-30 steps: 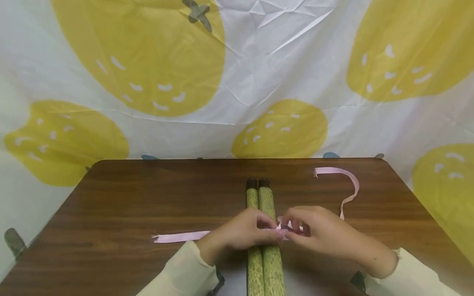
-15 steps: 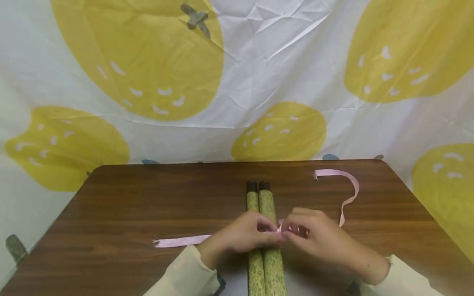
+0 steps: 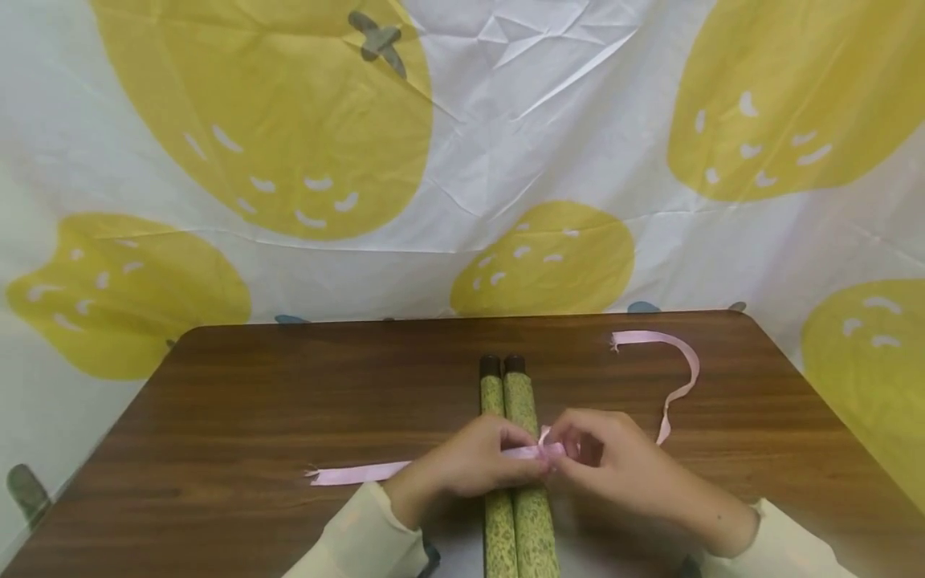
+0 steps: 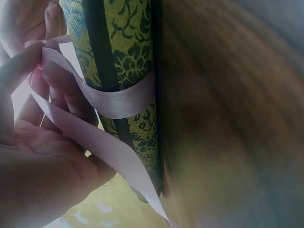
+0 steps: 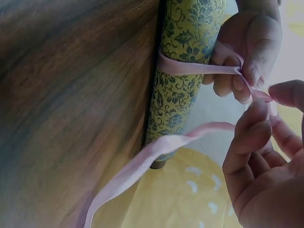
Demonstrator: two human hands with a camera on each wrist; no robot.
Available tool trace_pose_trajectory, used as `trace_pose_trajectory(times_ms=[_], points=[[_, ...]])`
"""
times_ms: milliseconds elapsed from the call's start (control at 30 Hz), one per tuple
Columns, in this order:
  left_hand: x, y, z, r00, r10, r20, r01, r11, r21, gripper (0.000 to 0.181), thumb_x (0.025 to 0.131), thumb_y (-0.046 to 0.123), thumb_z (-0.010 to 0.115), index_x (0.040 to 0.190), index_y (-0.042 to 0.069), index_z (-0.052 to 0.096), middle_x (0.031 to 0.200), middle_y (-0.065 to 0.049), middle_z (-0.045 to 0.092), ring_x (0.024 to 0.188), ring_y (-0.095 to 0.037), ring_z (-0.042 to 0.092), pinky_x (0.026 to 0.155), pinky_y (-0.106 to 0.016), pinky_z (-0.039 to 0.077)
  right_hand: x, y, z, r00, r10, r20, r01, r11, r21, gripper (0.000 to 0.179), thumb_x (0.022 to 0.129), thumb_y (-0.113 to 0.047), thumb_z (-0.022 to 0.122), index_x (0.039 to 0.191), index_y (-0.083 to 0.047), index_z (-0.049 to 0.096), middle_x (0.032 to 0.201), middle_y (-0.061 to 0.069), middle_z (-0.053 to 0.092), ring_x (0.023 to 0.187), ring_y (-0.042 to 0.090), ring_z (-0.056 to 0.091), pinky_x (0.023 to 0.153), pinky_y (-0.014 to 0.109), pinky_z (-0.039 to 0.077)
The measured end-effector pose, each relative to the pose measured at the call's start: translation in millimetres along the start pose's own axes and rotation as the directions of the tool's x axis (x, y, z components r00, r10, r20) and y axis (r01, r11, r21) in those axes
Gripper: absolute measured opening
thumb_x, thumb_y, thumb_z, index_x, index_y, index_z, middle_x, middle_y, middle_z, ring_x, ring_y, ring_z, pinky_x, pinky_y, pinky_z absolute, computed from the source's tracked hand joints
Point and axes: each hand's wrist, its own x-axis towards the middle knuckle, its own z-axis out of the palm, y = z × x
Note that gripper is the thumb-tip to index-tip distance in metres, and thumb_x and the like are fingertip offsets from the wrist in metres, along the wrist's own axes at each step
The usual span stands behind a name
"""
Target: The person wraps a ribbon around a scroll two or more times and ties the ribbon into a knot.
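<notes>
Two parallel rolls of a scroll (image 3: pixel 535 522), in yellow-green patterned fabric with dark end knobs, lie side by side on the table. A pink ribbon (image 5: pixel 190 68) passes around the rolls and meets in a twist or knot at the fingertips. Across the rolls reaches my left hand (image 3: pixel 470 457), pinching the ribbon at the twist between thumb and finger. Just to its right, my right hand (image 3: pixel 617 457) pinches another part of the ribbon. In the left wrist view one ribbon tail (image 4: pixel 99 142) hangs past the roll. Fingers partly hide the knot.
The brown wood-grain table (image 3: pixel 289 385) ends at a back edge below a white cloth (image 3: pixel 347 281) with yellow fruit prints. At the right, a loose ribbon end (image 3: pixel 682 353) curves across the tabletop.
The left ribbon tail has slid slightly right. My right fingers have shifted a little at the twist, where more pink ribbon shows. The rolls stay in place while the head view tilts slightly.
</notes>
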Motion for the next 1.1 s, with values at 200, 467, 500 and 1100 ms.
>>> trace_pose_trajectory(times_ms=[200, 467, 500, 1100], points=[[0.1, -1.2, 0.6, 1.0, 0.005, 0.005, -0.005, 1.0, -0.008, 0.015, 0.088, 0.022, 0.075, 0.087, 0.007, 0.077, 0.071, 0.006, 0.066, 0.062, 0.0, 0.052, 0.059, -0.016, 0.043, -1.3, -0.4, 2.5, 0.999, -0.015, 0.034, 0.013, 0.998, 0.058, 0.014, 0.089, -0.009, 0.072, 0.089, -0.023, 0.068, 0.065, -0.012, 0.055, 0.061, -0.004, 0.047, 0.054, 0.02, 0.045], [-1.4, 0.2, 0.1, 1.0, -0.024, -0.012, 0.023, 1.0, -0.013, 0.021, 0.087, 0.027, 0.077, 0.077, 0.01, 0.073, 0.062, 0.008, 0.058, 0.054, -0.003, 0.044, 0.051, -0.017, 0.038, -2.4, -1.0, -4.0, 0.983, 0.131, 0.129, -0.161, 0.951, 0.264, 0.008, 0.097, -0.011, 0.064, 0.09, -0.014, 0.062, 0.073, 0.005, 0.062, 0.055, -0.001, 0.05, 0.047, 0.024, 0.046], [-1.5, 0.2, -0.1, 1.0, -0.022, -0.012, 0.022, 1.0, -0.011, 0.021, 0.087, 0.027, 0.077, 0.076, 0.009, 0.073, 0.062, 0.008, 0.057, 0.054, -0.002, 0.044, 0.051, -0.017, 0.038, -2.4, -1.0, -4.6, 0.979, 0.139, 0.15, -0.178, 0.941, 0.289, 0.007, 0.097, -0.011, 0.063, 0.09, -0.013, 0.061, 0.073, 0.005, 0.061, 0.053, -0.001, 0.049, 0.044, 0.024, 0.045], [-0.6, 0.1, 0.1, 1.0, -0.025, -0.016, 0.025, 1.0, 0.011, 0.022, 0.087, 0.026, 0.077, 0.074, 0.009, 0.072, 0.06, 0.01, 0.055, 0.054, -0.002, 0.045, 0.05, -0.018, 0.038, -3.0, -3.8, -8.9, 0.974, 0.14, 0.176, -0.167, 0.974, 0.151, 0.012, 0.092, -0.011, 0.068, 0.083, -0.018, 0.065, 0.08, -0.007, 0.065, 0.073, 0.002, 0.059, 0.065, 0.024, 0.052]])
